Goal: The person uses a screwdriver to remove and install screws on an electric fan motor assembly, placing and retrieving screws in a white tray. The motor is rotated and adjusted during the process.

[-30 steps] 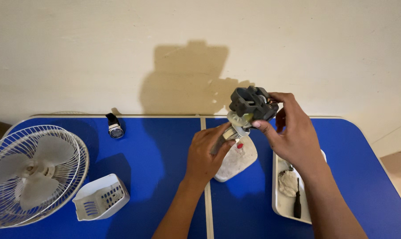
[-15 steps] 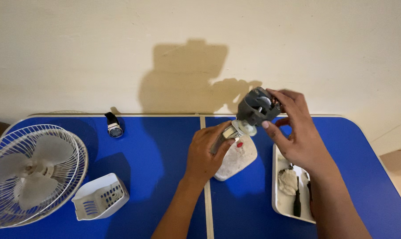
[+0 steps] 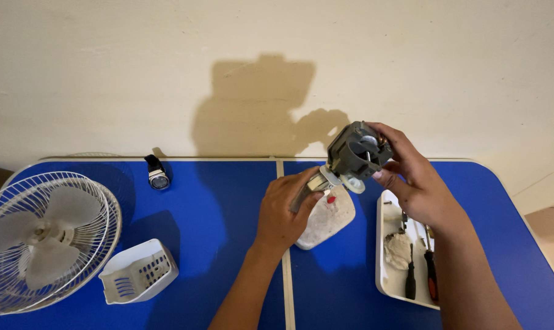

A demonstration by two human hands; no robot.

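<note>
Right now I have the grey motor (image 3: 356,150) raised above the blue table (image 3: 228,201), my right hand (image 3: 414,183) curled around its far side. My left hand (image 3: 284,211) pinches the stem below it (fingers closed), over the dusty white base (image 3: 329,220). A fan (image 3: 41,241) sits far left, a tray (image 3: 384,244) of screwdrivers right.
</note>
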